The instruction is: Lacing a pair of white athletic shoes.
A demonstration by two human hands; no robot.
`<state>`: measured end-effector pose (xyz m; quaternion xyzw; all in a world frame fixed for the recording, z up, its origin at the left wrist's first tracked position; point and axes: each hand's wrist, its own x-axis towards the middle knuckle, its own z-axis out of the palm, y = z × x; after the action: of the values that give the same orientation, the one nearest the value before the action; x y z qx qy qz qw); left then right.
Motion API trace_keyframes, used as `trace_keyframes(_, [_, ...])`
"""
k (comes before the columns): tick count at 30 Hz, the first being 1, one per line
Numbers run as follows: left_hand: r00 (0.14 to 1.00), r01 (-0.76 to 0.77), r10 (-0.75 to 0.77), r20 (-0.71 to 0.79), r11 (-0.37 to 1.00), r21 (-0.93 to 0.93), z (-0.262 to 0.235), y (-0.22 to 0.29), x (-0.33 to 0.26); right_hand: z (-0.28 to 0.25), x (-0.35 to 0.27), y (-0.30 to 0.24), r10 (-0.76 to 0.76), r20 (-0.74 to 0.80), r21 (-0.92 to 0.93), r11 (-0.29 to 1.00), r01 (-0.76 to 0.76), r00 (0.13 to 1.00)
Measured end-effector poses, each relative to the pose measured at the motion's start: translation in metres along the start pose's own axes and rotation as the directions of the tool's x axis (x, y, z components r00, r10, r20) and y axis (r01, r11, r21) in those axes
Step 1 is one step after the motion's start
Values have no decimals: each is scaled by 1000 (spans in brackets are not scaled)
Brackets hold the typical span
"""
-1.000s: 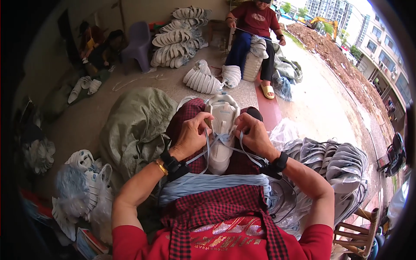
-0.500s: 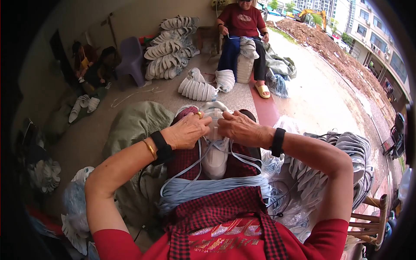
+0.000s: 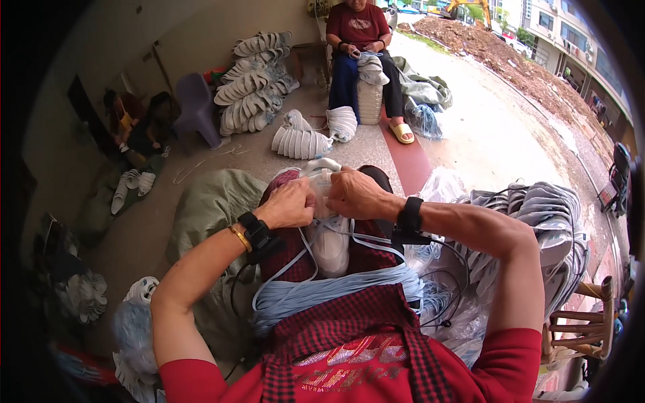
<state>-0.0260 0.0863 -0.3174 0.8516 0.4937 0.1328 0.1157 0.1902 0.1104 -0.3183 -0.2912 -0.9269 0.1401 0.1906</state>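
Both hands (image 3: pixel 326 198) cover the white shoe upper's (image 3: pixel 330 235) top.

- A seated person (image 3: pixel 363 40) in a red top worked at the far side.
- Stacked white shoe uppers (image 3: pixel 255 80) lay far left.
- A purple chair (image 3: pixel 195 111) stood left.

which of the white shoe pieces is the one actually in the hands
The white shoe piece on the lap, gripped at its top by left hand and right hand; the others lie stacked on the floor.
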Motion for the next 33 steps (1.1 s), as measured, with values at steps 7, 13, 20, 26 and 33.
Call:
trace_keyframes(7, [995, -79, -5, -101, 587, -806, -68, 86, -20, -75, 12, -21, 238, -455, 758, 609, 232, 858])
trace_keyframes(13, [988, -88, -57, -145, 565, -821, -52, 79, -2, -71, 18, -26, 57, -512, 594, 744, 305, 857])
trace_keyframes(20, [971, -41, -218, -100, 257, -966, -45, 54, 0, -35, -24, -23, 159, -289, 457, 889, -10, 944])
trace_keyframes(26, [974, -60, -205, -92, 154, -986, -42, 45, -2, -8, -14, -39, 123, -42, 598, 798, -74, 992])
trace_keyframes(33, [503, -282, -797, -335, 215, -935, -85, -215, -130, -98, -112, 132, 749, -404, 881, 474, 3, 525])
